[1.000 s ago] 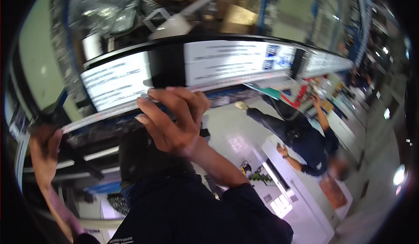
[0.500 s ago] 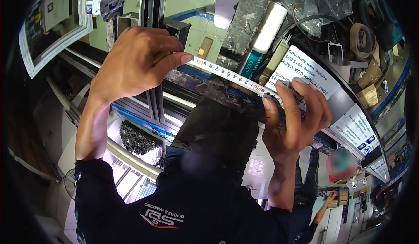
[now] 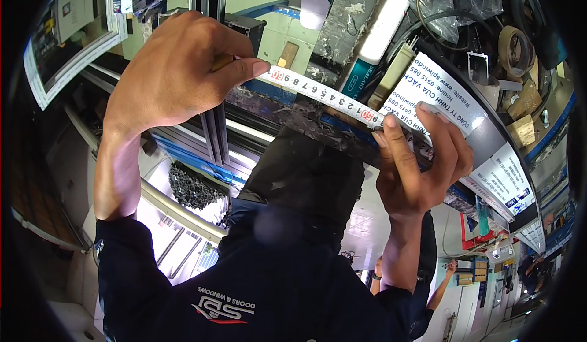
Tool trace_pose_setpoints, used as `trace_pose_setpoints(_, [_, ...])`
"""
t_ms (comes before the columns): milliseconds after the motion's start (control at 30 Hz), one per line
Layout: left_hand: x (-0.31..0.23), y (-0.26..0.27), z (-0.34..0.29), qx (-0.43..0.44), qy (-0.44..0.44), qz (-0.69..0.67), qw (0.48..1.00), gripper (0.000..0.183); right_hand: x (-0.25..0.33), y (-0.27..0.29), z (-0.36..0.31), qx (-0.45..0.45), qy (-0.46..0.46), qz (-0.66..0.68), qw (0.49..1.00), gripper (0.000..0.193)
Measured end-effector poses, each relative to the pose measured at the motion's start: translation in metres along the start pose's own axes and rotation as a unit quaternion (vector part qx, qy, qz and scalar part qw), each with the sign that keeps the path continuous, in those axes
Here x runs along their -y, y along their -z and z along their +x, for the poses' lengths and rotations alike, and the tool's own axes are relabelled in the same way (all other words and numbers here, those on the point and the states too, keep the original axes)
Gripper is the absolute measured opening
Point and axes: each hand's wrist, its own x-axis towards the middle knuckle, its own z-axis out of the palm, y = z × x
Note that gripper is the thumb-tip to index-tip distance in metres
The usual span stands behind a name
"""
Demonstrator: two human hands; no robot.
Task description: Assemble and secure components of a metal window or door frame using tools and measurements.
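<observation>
A white measuring tape (image 3: 327,95) with black and red figures stretches between my hands, sloping down to the right. My left hand (image 3: 183,70) is closed, pinching the tape's left stretch between thumb and forefinger. A thin yellowish stick (image 3: 222,62), perhaps a pencil, shows partly inside that hand. Farther right, the thumb and forefinger of my right hand (image 3: 422,164) close on the tape, while the other fingers curl above a dark panel (image 3: 483,135) with white printed labels. More of the tape shows along the panel's lower edge, beyond my right hand.
A white and teal sealant tube (image 3: 373,45) lies beside a scuffed metal beam (image 3: 351,18). Clear plastic, cables and a tape roll (image 3: 513,51) clutter the upper right. Upper left stands a white-edged frame (image 3: 76,30). At lower right, another person's arm (image 3: 443,284) shows.
Both hands appear slightly higher in the picture, my right hand also a little farther right. The tape stays stretched between them. The other person's arm at lower right has shifted.
</observation>
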Motion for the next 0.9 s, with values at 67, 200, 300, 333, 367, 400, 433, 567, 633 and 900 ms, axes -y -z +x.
trace_pose_setpoints(67, [-0.0005,-0.0005,0.0000,0.009,0.000,0.012,1.000,0.041,-0.0043,-0.0039,-0.0010,-0.018,0.007,-0.004,1.000,0.028])
trace_pose_setpoints(200, [-0.0011,-0.0012,-0.0011,0.003,0.006,0.006,1.000,0.041,-0.0057,-0.0059,-0.0015,-0.030,0.017,-0.016,0.999,0.028])
trace_pose_setpoints(300, [-0.0022,-0.0002,-0.0018,0.004,0.009,0.006,1.000,0.041,-0.0037,-0.0066,-0.0010,-0.036,0.011,-0.014,0.999,0.027])
trace_pose_setpoints(333, [-0.0021,0.0001,-0.0019,0.004,0.009,0.010,1.000,0.041,-0.0028,-0.0068,-0.0005,-0.037,0.011,-0.013,0.999,0.027])
trace_pose_setpoints(367, [-0.0018,0.0003,-0.0021,0.004,0.010,0.010,1.000,0.041,-0.0019,-0.0069,0.0000,-0.040,0.008,-0.013,0.999,0.027])
trace_pose_setpoints(400, [-0.0011,-0.0005,-0.0017,0.001,0.002,0.011,1.000,0.041,-0.0016,-0.0069,-0.0002,-0.043,0.004,-0.015,0.999,0.026])
trace_pose_setpoints(433, [-0.0005,-0.0014,-0.0015,-0.002,-0.005,0.012,1.000,0.041,-0.0015,-0.0070,-0.0009,-0.042,0.005,-0.015,0.999,0.026])
trace_pose_setpoints(567, [0.0013,-0.0040,-0.0016,-0.012,-0.005,0.014,1.000,0.041,-0.0011,-0.0080,-0.0031,-0.044,0.001,-0.021,0.999,0.025])
trace_pose_setpoints(633, [0.0010,-0.0026,-0.0012,-0.001,-0.006,0.011,1.000,0.041,-0.0010,-0.0064,-0.0039,-0.044,0.001,-0.023,0.999,0.025])
trace_pose_setpoints(900, [0.0008,-0.0015,-0.0026,-0.007,-0.011,0.014,1.000,0.042,0.0001,-0.0084,-0.0028,-0.051,-0.005,-0.006,0.999,0.022])
